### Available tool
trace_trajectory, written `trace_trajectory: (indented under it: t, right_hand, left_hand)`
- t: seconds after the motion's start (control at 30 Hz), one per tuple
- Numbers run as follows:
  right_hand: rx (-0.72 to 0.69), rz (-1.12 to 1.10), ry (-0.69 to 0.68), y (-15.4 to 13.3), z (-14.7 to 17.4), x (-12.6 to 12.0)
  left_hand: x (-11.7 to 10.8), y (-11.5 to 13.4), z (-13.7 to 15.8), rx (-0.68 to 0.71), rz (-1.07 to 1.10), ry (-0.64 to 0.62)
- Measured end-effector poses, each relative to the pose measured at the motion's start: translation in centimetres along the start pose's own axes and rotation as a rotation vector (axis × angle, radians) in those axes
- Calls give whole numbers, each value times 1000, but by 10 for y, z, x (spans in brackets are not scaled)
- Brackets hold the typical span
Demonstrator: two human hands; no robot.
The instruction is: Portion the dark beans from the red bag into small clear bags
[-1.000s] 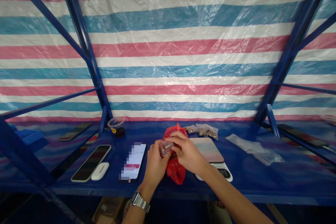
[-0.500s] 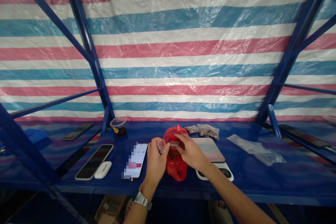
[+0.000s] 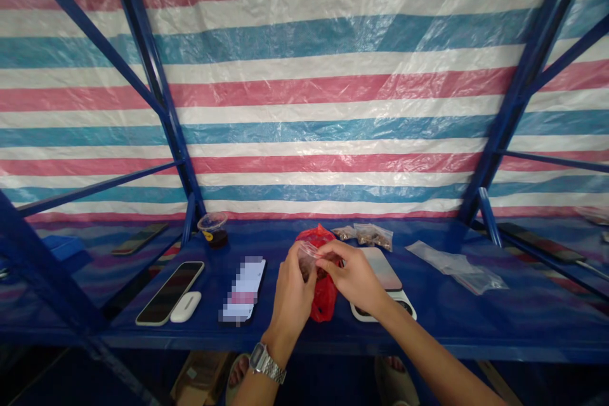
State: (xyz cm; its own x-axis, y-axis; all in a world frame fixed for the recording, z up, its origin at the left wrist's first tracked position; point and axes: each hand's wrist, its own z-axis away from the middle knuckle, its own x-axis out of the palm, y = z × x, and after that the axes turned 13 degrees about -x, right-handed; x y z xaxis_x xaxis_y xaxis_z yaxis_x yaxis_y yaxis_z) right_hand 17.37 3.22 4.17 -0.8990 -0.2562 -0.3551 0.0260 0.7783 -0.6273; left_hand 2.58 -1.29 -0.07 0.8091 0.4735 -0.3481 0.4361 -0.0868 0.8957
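A small clear zip bag [image 3: 308, 252] is held between my two hands, above a red plastic bag [image 3: 324, 301]. My left hand [image 3: 292, 282] is closed around the clear bag's left side, with brownish contents showing dimly through it. Thumb and fingers of my right hand [image 3: 349, 269] pinch the bag's upper right edge. The red bag stands on the blue table, partly hidden behind my hands. Right of it sits a white kitchen scale [image 3: 380, 269] with a shiny plate, partly covered by my right hand and wrist.
Behind the scale lie filled zip bags [image 3: 373, 236]. Flat clear bags [image 3: 459, 266] lie to the right. Leftward are a lit phone [image 3: 245, 292], a dark phone [image 3: 170, 294], a white earbud case [image 3: 186, 306] and a lidded cup [image 3: 213, 230]. Blue posts [image 3: 164, 114] flank the table [image 3: 442, 323].
My right hand has come out of the red bag to the clear bag's mouth. My left hand has moved slightly right with the clear bag, so both hands now meet on it.
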Motion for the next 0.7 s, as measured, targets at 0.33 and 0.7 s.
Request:
trace_trajectory:
  t: [0.33,0.7]
  right_hand:
    - [-40,272,-245,34,-6,0]
    - [-48,551,-555,62,-4,9]
  left_hand:
    - [-14,-10,-7,-321,-40,268]
    - [-24,-19,12,-491,-204,-87]
